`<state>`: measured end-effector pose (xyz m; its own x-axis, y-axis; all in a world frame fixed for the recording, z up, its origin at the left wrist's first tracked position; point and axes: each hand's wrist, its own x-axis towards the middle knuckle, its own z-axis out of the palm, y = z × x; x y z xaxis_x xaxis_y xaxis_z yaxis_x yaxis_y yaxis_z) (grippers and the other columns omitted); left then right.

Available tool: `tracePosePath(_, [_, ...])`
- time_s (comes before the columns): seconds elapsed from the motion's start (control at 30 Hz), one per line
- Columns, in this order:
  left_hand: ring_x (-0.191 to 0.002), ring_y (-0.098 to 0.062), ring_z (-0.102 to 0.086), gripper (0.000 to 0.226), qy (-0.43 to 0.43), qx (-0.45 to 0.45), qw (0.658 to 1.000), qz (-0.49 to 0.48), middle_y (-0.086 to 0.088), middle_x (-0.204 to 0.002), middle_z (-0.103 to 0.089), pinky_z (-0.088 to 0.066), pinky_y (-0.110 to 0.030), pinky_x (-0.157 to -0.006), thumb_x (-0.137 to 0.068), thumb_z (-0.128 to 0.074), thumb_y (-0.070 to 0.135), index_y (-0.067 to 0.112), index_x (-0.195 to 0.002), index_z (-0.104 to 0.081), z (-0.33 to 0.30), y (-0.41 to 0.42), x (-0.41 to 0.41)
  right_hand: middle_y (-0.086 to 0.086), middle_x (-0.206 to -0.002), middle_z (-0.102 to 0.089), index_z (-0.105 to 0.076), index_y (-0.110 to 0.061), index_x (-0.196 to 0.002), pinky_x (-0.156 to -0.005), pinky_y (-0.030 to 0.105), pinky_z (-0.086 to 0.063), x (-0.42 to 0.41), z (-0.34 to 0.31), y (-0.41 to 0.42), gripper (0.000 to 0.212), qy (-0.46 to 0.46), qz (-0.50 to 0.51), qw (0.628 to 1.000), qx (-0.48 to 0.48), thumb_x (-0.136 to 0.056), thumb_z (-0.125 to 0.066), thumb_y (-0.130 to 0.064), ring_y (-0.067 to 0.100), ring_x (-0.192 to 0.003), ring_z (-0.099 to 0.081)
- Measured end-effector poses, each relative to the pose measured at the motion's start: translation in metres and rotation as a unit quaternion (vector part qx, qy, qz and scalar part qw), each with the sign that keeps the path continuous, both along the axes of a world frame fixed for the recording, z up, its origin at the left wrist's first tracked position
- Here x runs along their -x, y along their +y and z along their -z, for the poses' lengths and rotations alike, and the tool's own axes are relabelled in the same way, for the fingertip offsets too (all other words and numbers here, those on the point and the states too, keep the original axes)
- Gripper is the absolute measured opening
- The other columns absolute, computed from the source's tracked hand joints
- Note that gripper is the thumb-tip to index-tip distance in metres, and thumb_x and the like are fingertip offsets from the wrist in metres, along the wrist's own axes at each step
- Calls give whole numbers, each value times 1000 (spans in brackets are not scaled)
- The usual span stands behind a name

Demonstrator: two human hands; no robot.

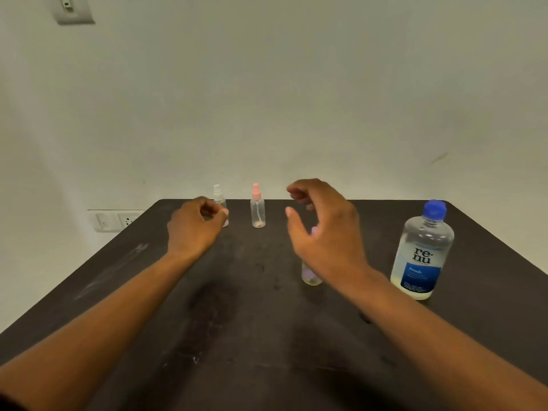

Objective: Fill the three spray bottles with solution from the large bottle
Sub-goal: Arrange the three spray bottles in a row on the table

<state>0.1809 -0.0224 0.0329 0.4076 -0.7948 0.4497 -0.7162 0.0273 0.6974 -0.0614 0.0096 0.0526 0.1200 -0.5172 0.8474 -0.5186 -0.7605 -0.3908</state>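
Three small clear spray bottles stand on the dark table. The white-capped bottle is at the back left, partly hidden behind my left hand, whose fingers are loosely curled and hold nothing. To its right stands the pink-capped bottle, on its own. The third spray bottle stands nearer to me, mostly hidden by my right hand. That hand hovers in front of it with curved, spread fingers and does not grip it. The large bottle, blue-capped with a blue label, stands upright at the right.
The table's far edge meets a pale wall just behind the small bottles. A wall socket plate sits low at the left beside the table corner, and a switch is high on the wall.
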Motion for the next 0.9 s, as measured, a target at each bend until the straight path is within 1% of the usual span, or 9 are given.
tracePosePath(0.1, [-100, -18, -68, 21, -8, 29, 999, -21, 6, -102, -71, -43, -30, -83, -94, -72, 37, 20, -107, -71, -13, -32, -17, -1, -117, -73, -68, -17, -123, -94, 40, -56, -36, -25, -39, 27, 106, 14, 992, -61, -97, -67, -21, 18, -107, -68])
tracePosePath(0.17, [-107, -22, -67, 31, -34, 27, 999, -20, -1, -118, -69, -43, -31, -85, -95, -70, 39, 21, -121, -67, -19, -54, -24, 2, -124, -72, -66, -17, -129, -98, 42, -55, -56, -38, -71, 32, 189, 39, 977, -89, -98, -64, -23, 23, -114, -67])
tracePosePath(0.23, [-119, -28, -65, 39, -78, 0, 997, -9, -8, -134, -65, -47, -37, -95, -97, -69, 40, 23, -132, -64, -25, -73, -31, 5, -130, -70, -64, -16, -133, -97, 40, -53, -73, -47, -99, 36, 263, 62, 956, -118, -98, -63, -22, 27, -120, -63])
tracePosePath(0.3, [-128, -31, -60, 43, -115, -33, 993, 13, -9, -144, -62, -45, -39, -105, -99, -66, 38, 23, -139, -63, -27, -88, -35, 7, -132, -67, -62, -15, -136, -94, 38, -53, -87, -52, -124, 39, 333, 88, 928, -143, -97, -64, -19, 30, -122, -61])
tracePosePath(0.37, [-130, -30, -60, 40, -130, -63, 989, 31, -7, -146, -62, -44, -39, -107, -102, -63, 36, 21, -139, -64, -24, -97, -37, 8, -132, -64, -62, -16, -135, -92, 38, -53, -98, -54, -142, 39, 388, 112, 901, -159, -97, -64, -15, 31, -118, -62])
tracePosePath(0.47, [-125, -31, -63, 34, -127, -72, 989, 30, -8, -137, -69, -48, -39, -102, -103, -62, 33, 20, -132, -70, -16, -106, -41, 10, -130, -59, -62, -15, -132, -92, 39, -55, -111, -55, -159, 34, 438, 129, 871, -181, -98, -64, -11, 32, -113, -63])
tracePosePath(0.6, [-116, -31, -69, 26, -141, -34, 989, 14, -8, -127, -75, -52, -39, -99, -103, -62, 24, 19, -126, -75, -8, -106, -47, 13, -121, -66, -67, -8, -119, -92, 43, -60, -120, -52, -168, 29, 465, 130, 856, -186, -91, -66, -1, 32, -104, -67])
tracePosePath(0.73, [-115, -26, -70, 24, -135, -8, 991, 23, -4, -122, -77, -50, -35, -97, -100, -66, 23, 18, -122, -76, -10, -95, -48, 15, -115, -68, -71, -6, -109, -90, 45, -61, -117, -52, -161, 27, 429, 117, 876, -189, -87, -63, 6, 34, -100, -68])
tracePosePath(0.9, [-104, -17, -72, 21, -120, 12, 991, 53, 0, -114, -78, -47, -27, -86, -97, -71, 25, 21, -116, -78, -21, -56, -43, 12, -110, -71, -74, -10, -101, -84, 40, -62, -106, -62, -125, 23, 390, 88, 896, -191, -83, -69, 2, 31, -97, -69])
